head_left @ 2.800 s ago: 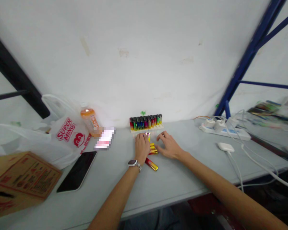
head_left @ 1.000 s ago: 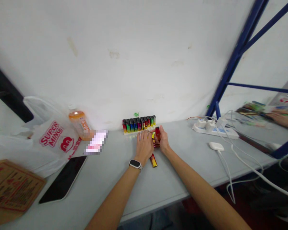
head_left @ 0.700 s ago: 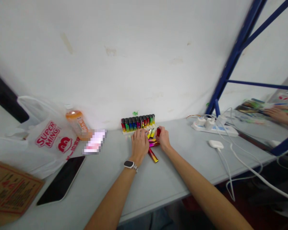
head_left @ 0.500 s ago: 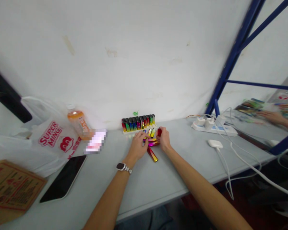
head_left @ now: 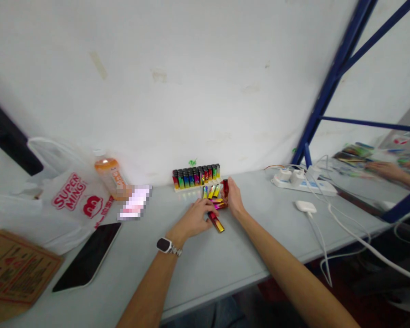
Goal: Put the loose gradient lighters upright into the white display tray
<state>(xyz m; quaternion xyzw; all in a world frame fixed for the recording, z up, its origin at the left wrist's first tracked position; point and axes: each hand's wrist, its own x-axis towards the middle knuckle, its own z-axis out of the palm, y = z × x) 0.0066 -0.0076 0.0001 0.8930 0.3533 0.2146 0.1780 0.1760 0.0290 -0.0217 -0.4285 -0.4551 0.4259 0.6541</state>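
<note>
My right hand [head_left: 233,199] is closed around a red lighter [head_left: 226,187], held upright above the table. My left hand [head_left: 200,216], with a watch on its wrist, is just left of a loose red-and-gold lighter [head_left: 217,223]. Its thumb and fingers are apart at that lighter's upper end; whether they touch it I cannot make out. Several other shiny lighters [head_left: 213,191] lie loose between the hands, some partly covered by the left fingers. Behind them stands a pale tray [head_left: 181,189] with rows of upright, multicoloured, black-topped lighters [head_left: 196,175].
At left are a plastic bag [head_left: 64,209], an orange drink bottle [head_left: 111,175], a cardboard box [head_left: 18,269] and a phone [head_left: 89,257]. A power strip [head_left: 304,183], white cables and a blue frame [head_left: 328,86] stand right. Another person's hands [head_left: 384,169] are at far right.
My left hand has come down and toward me, from the loose pile to the red-and-gold lighter. My right hand has tilted slightly and shows more of its red lighter.
</note>
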